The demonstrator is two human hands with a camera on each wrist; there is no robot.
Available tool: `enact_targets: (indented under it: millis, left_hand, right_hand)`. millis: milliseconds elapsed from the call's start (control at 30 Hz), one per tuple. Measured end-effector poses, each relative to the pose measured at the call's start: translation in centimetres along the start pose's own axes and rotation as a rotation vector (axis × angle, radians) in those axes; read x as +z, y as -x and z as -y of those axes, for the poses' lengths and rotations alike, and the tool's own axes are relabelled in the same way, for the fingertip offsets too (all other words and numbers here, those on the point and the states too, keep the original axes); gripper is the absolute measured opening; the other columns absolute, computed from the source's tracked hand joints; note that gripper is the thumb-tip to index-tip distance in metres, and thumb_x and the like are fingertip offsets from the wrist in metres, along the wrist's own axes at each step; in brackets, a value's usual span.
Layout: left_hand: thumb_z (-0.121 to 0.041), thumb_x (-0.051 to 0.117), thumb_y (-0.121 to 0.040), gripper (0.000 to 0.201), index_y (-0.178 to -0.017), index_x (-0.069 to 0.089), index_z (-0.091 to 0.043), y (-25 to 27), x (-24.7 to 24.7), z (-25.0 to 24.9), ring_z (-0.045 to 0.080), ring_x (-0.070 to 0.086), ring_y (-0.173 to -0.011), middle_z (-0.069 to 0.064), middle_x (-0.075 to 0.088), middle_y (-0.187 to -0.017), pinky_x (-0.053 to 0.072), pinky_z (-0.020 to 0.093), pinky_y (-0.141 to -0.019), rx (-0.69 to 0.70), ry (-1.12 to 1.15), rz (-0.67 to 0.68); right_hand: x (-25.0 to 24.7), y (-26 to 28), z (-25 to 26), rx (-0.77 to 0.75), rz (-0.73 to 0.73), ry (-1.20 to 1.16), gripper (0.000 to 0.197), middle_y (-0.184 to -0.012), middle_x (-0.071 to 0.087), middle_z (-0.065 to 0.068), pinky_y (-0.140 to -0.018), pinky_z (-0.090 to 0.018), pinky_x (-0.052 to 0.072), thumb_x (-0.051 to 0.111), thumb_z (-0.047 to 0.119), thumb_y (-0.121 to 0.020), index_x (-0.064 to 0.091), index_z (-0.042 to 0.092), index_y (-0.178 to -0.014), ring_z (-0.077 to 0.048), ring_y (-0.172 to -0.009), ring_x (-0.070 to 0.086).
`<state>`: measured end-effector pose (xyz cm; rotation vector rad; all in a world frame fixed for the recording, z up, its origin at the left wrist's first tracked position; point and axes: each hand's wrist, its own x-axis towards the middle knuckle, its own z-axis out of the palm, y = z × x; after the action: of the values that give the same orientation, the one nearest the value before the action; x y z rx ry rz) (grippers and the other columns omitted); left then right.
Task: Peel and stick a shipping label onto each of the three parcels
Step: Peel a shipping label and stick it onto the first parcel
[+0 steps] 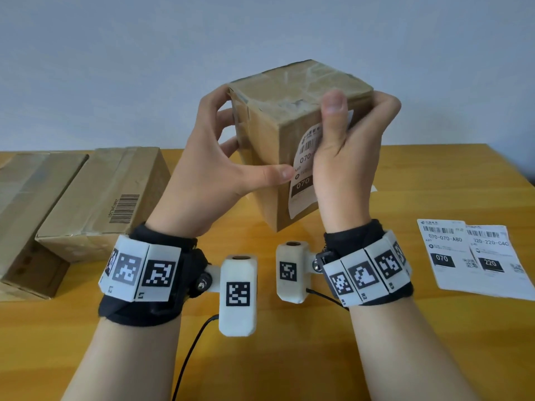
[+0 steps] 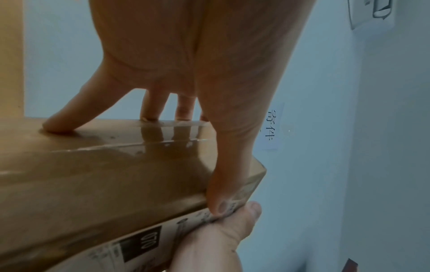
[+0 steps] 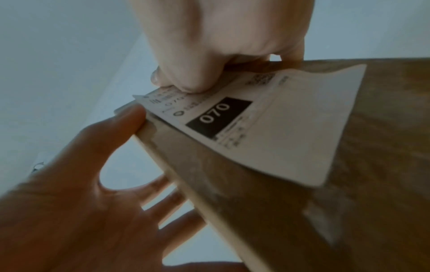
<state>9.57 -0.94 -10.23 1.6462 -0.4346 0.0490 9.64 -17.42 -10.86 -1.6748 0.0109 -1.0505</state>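
A taped brown cardboard parcel [image 1: 292,111] is held up above the table between both hands. My left hand [image 1: 220,157] grips its left side, fingers behind and thumb on the near face [image 2: 216,200]. A white shipping label marked 070 [image 1: 302,180] lies on the near right face [image 3: 267,128], its lower edge lifting off the cardboard. My right hand [image 1: 347,140] wraps the parcel's right edge, thumb pressing the label's upper part [image 3: 186,81]. Two more brown parcels [image 1: 110,195] [image 1: 26,209] lie on the table at left.
Two label sheets [image 1: 443,250] [image 1: 489,256], marked 070 and 220, lie on the wooden table [image 1: 289,342] at right. A black cable [image 1: 188,351] trails from the left wrist camera. A pale wall stands behind.
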Motion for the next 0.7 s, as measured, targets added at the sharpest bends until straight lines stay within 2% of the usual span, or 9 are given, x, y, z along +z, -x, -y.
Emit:
enact_targets:
  millis: [67,167,367,433,500,533,567,633,700]
  left_hand:
    - [-0.034,0.098,-0.056,0.121,-0.157,0.033,-0.024,0.0,0.2,0.0,0.006,0.065,-0.125,0.000,0.059,-0.145,0.058,0.028,-0.099,0.049,-0.025,0.004]
    - [-0.032,0.097,-0.059,0.120,-0.158,0.031,-0.020,0.0,0.4,-0.1,0.005,0.060,-0.130,0.002,0.055,-0.148,0.053,0.033,-0.110,0.110,-0.075,0.012]
    - [-0.016,0.099,-0.067,0.115,-0.158,0.029,-0.015,0.1,0.4,-0.4,-0.002,0.050,-0.138,-0.006,0.051,-0.148,0.049,0.039,-0.116,0.183,-0.170,0.034]
    - [-0.015,0.098,-0.067,0.114,-0.157,0.029,-0.015,0.2,0.3,-0.5,0.003,0.049,-0.141,-0.008,0.051,-0.148,0.052,0.048,-0.112,0.187,-0.149,0.050]
    - [-0.016,0.097,-0.067,0.113,-0.157,0.029,-0.015,0.1,0.3,-0.5,0.010,0.050,-0.143,-0.008,0.051,-0.148,0.054,0.053,-0.108,0.188,-0.128,0.070]
    - [-0.016,0.097,-0.067,0.113,-0.157,0.029,-0.015,0.1,0.3,-0.5,0.012,0.050,-0.143,-0.008,0.051,-0.148,0.055,0.053,-0.107,0.187,-0.119,0.078]
    - [-0.016,0.097,-0.066,0.113,-0.157,0.029,-0.015,0.1,0.2,-0.5,0.014,0.051,-0.143,-0.007,0.051,-0.148,0.055,0.053,-0.107,0.186,-0.110,0.084]
    - [-0.019,0.096,-0.066,0.114,-0.157,0.028,-0.014,0.1,-0.1,-0.5,0.011,0.052,-0.142,-0.004,0.051,-0.149,0.052,0.051,-0.111,0.183,-0.106,0.084]
    - [-0.022,0.095,-0.066,0.115,-0.158,0.028,-0.011,0.0,-0.5,-0.3,0.007,0.052,-0.140,0.000,0.051,-0.149,0.048,0.044,-0.116,0.174,-0.106,0.074]
  right_hand:
    - [-0.3,-0.1,-0.1,0.013,-0.057,-0.025,0.056,-0.087,0.053,0.014,-0.066,-0.009,0.044,0.047,0.065,-0.098,0.035,0.011,-0.107,0.011,-0.074,0.056]
    - [-0.6,-0.5,-0.1,0.067,-0.107,-0.033,0.033,-0.077,0.046,0.016,-0.061,-0.010,0.041,0.044,0.040,-0.104,0.037,0.008,-0.102,0.012,-0.063,0.051]
    - [-0.8,-0.8,0.1,0.210,-0.171,-0.097,0.032,-0.076,0.044,0.011,-0.063,-0.010,0.041,0.034,0.039,-0.108,0.040,0.015,-0.088,0.005,-0.062,0.046]
    - [-1.0,-0.9,0.1,0.216,-0.184,-0.142,0.035,-0.079,0.050,0.006,-0.069,-0.011,0.044,0.031,0.039,-0.109,0.044,0.012,-0.090,0.002,-0.068,0.049]
    - [-1.1,-1.0,0.0,0.216,-0.199,-0.180,0.043,-0.085,0.061,-0.011,-0.074,-0.011,0.045,0.029,0.041,-0.109,0.051,0.007,-0.094,-0.005,-0.072,0.055]
    - [-1.2,-1.1,-0.1,0.219,-0.212,-0.196,0.045,-0.090,0.064,-0.016,-0.076,-0.010,0.045,0.028,0.040,-0.110,0.054,0.005,-0.097,-0.005,-0.073,0.058]
    - [-1.2,-1.2,-0.1,0.227,-0.223,-0.209,0.044,-0.092,0.065,-0.014,-0.078,-0.009,0.045,0.028,0.039,-0.111,0.057,0.010,-0.097,-0.001,-0.076,0.061]
    - [-1.0,-1.3,-0.1,0.236,-0.217,-0.214,0.043,-0.096,0.070,-0.008,-0.086,-0.017,0.052,0.027,0.047,-0.109,0.058,0.021,-0.098,0.000,-0.092,0.068]
    - [-0.8,-1.1,-0.3,0.249,-0.180,-0.193,0.050,-0.099,0.074,-0.013,-0.094,-0.036,0.058,0.025,0.054,-0.107,0.056,0.016,-0.097,-0.021,-0.102,0.073]
